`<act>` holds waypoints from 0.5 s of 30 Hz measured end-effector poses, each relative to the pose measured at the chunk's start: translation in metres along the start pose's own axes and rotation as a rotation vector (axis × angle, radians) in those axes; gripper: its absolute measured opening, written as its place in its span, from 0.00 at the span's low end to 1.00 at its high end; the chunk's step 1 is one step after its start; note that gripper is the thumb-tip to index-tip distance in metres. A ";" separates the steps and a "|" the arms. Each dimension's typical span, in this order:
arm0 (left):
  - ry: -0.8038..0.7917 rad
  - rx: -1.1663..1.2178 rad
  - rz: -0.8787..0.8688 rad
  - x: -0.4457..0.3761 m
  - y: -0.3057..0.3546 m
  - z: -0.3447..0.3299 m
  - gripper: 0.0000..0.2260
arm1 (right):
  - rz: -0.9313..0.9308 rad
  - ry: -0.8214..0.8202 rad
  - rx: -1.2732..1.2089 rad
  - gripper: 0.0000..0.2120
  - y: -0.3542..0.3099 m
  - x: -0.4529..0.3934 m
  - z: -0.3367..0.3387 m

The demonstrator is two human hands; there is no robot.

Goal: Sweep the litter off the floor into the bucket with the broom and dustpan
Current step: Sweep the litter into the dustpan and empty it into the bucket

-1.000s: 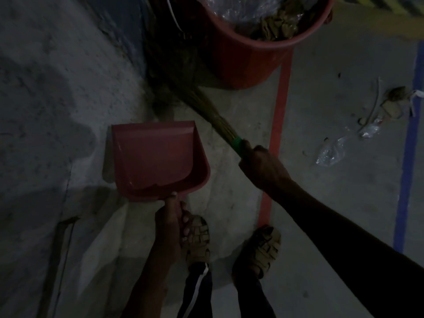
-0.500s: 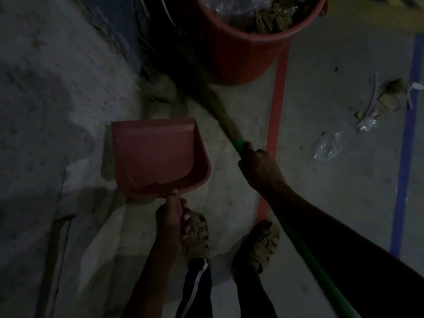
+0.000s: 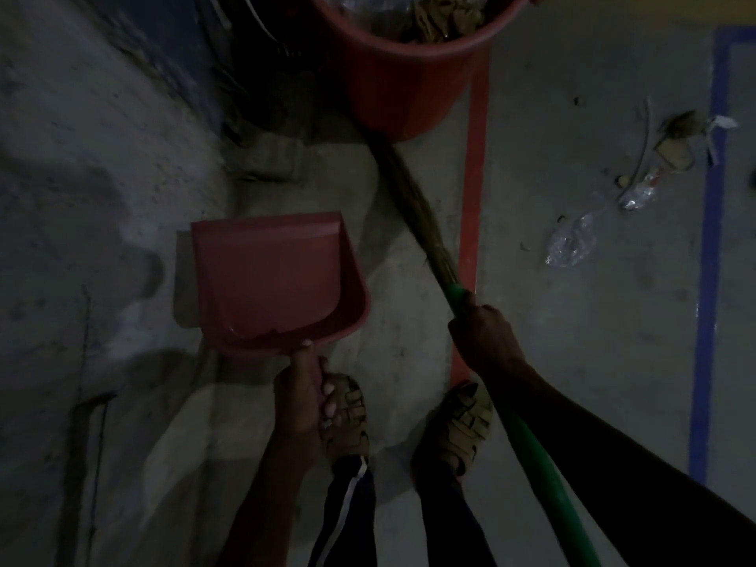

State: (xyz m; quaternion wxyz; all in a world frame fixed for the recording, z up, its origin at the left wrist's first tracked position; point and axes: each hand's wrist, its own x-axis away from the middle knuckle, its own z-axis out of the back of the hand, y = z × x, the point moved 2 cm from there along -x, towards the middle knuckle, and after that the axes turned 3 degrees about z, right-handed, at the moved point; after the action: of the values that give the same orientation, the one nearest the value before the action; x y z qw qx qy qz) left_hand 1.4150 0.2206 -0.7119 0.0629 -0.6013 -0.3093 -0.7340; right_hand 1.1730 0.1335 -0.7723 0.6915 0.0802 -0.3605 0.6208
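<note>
My left hand [image 3: 302, 396] has a closed grip round the handle of the dustpan [image 3: 272, 280], which I hold low over the floor [image 3: 409, 321] with its mouth facing away from me; the pan looks bare. My right hand [image 3: 484, 335] is wrapped tight round the green shaft of the broom [image 3: 413, 210], just below the bristles. A second ago those bristles lay left of the bucket [image 3: 401, 79], in the dark corner beyond the pan. They have since swung right, and the head now runs up under the bucket's base, with more of the shaft showing beside my right arm. The pan has barely moved. I judge that stroke brought nothing in, so the corner seems done. The litter [image 3: 570, 243] left is off to my right, well apart from the pan: clear plastic wrap and a cluster of scraps beyond it, near the blue line [image 3: 709, 239]. The bucket already holds rubbish. Next I would shift both tools that way.
</note>
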 end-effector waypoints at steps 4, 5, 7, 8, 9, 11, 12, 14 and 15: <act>-0.032 0.035 0.010 0.001 -0.004 -0.007 0.20 | 0.123 0.076 0.096 0.30 0.013 0.029 -0.002; -0.031 0.036 0.016 0.002 -0.005 -0.010 0.20 | 0.149 0.092 0.096 0.30 0.014 0.035 -0.001; -0.026 0.030 0.030 0.005 -0.007 -0.014 0.20 | 0.211 0.109 0.077 0.30 0.014 0.044 0.001; -0.025 0.032 0.036 0.006 -0.008 -0.015 0.20 | 0.247 0.117 0.062 0.30 0.012 0.045 0.004; -0.025 0.035 0.039 0.007 -0.008 -0.016 0.20 | 0.278 0.125 0.042 0.29 0.010 0.045 0.007; -0.026 0.039 0.038 0.009 -0.008 -0.018 0.20 | 0.343 0.148 0.016 0.29 0.000 0.036 0.014; -0.022 0.038 0.030 0.009 -0.007 -0.018 0.20 | 0.370 0.147 0.017 0.28 -0.006 0.029 0.018; -0.010 0.038 0.013 0.010 -0.006 -0.017 0.19 | 0.420 0.128 0.039 0.28 -0.020 0.011 0.024; -0.007 0.041 0.008 0.010 -0.005 -0.017 0.20 | 0.449 0.122 0.049 0.28 -0.028 0.000 0.026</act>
State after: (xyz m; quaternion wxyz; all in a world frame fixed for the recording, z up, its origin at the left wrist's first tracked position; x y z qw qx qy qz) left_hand 1.3960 0.2182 -0.7063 0.0771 -0.6037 -0.3223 -0.7251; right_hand 1.1883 0.1125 -0.7438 0.5544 -0.0230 -0.3118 0.7713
